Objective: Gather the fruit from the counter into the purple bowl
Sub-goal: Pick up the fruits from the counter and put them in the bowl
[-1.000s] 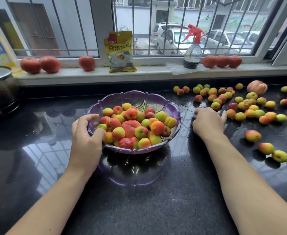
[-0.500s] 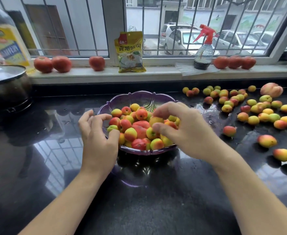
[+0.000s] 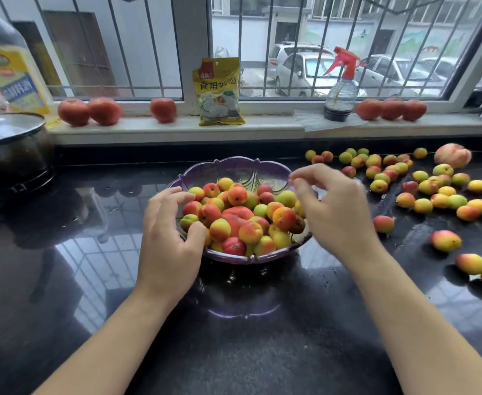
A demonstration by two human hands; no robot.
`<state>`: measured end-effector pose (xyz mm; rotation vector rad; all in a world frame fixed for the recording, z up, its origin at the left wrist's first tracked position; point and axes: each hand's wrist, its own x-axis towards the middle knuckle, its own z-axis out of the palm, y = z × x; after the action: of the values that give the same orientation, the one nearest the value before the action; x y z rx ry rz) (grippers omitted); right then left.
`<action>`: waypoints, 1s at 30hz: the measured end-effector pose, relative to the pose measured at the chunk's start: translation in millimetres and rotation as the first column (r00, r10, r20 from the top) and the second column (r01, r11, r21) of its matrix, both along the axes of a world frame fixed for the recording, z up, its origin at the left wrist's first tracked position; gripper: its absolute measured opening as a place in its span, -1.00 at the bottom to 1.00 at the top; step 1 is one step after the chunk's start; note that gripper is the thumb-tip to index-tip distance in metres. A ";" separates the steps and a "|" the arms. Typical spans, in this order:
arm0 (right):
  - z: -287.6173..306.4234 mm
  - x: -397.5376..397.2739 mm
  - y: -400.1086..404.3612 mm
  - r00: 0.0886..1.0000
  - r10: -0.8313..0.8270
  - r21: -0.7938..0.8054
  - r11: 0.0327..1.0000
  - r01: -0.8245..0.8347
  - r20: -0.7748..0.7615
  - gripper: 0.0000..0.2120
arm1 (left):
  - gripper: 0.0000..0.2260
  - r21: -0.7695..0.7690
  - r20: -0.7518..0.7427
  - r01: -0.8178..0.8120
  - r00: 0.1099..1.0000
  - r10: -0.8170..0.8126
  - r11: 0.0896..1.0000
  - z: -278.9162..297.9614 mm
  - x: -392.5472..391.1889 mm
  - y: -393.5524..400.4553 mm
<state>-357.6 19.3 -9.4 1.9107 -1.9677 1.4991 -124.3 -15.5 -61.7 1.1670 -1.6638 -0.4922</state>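
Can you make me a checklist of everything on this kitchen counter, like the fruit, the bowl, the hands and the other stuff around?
Surface: black shiny counter, wet spots near the loose fruit.
Job's things: purple bowl heaped with small fruit; many loose fruit still lie on the counter to its right, plus one big peach.
Clutter: pot with lid at the far left.
Hands: left hand grips the bowl's rim; right hand hangs over the bowl, fingers loosely curled, holding nothing.
Cables: nothing seen.
Surroundings: windowsill with tomatoes, yellow packet, spray bottle, oil bottle; barred window, parked cars outside.
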 end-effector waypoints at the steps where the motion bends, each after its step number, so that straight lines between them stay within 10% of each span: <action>1: 1.2 -11.6 -2.4 0.997 -0.083 0.041 0.996 0.083 -0.007 -0.85 | -0.66 0.000 -0.003 0.001 1.000 -0.001 1.000 0.2 0.2 0.1; 7: -27.5 -102.1 -17.8 0.845 -0.384 0.569 0.625 0.535 -0.372 -0.65 | -0.66 0.008 -0.008 0.008 1.000 -0.008 1.000 -0.2 -0.6 0.2; 12: -40.4 -116.7 -23.4 0.837 -0.366 0.741 0.403 0.536 -0.406 -0.46 | -0.66 -0.001 -0.013 0.009 1.000 -0.009 1.000 -0.7 -1.2 -1.2; 18: -40.7 -110.2 -21.7 0.837 -0.379 0.684 0.486 0.543 -0.395 -0.60 | -0.66 0.001 -0.009 0.010 1.000 -0.010 1.000 -2.3 -1.1 -2.1; 24: -4.4 -64.1 -8.8 0.965 -0.200 0.073 0.979 0.191 0.171 -0.75 | -0.66 0.010 -0.022 0.004 1.000 -0.004 1.000 -3.1 -2.1 -2.0; 30: 13.7 8.9 -2.1 0.977 0.202 0.120 0.971 -0.208 0.063 -0.82 | -0.63 0.020 -0.062 0.009 0.998 -0.008 1.000 -3.1 -5.6 -1.0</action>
<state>-348.7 17.2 4.3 2.2103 -1.9824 1.5150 -129.9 -16.5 -64.8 1.1481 -1.6144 -0.5466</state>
